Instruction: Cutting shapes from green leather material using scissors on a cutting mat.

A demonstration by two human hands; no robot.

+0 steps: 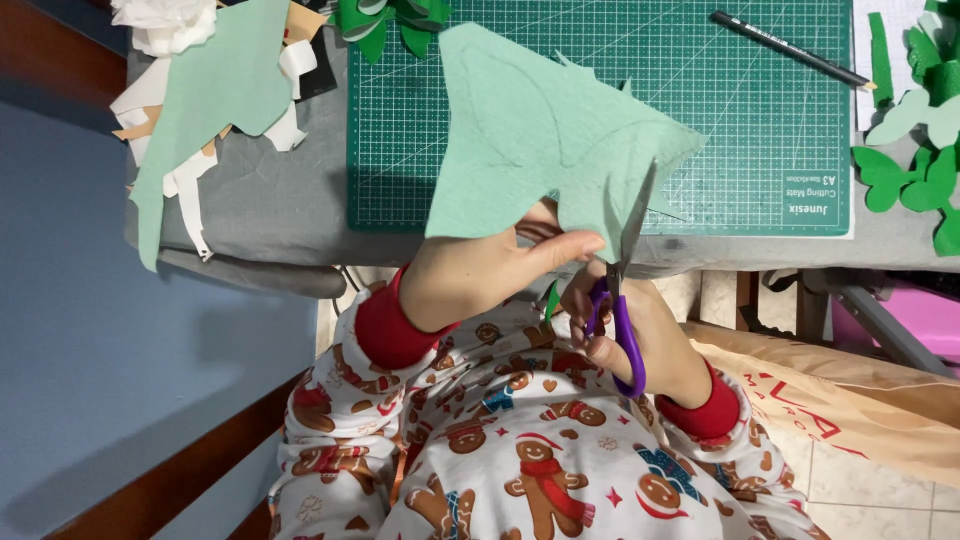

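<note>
Mint-green felt offcuts (pixel 205 110) and white paper strips (pixel 165 30) hang over the grey surface's (pixel 270 200) left edge. Just right, the left hand (pixel 480 275) pinches a mint felt sheet (pixel 530 135) at its lower edge, held above the green cutting mat (pixel 760 120). The right hand (pixel 640 335), fingers through purple scissors (pixel 622 290), bites into the sheet's bottom edge. A black pencil (pixel 790 48) lies on open mat; darker green leaf shapes (pixel 915 180) crowd the right edge.
</note>
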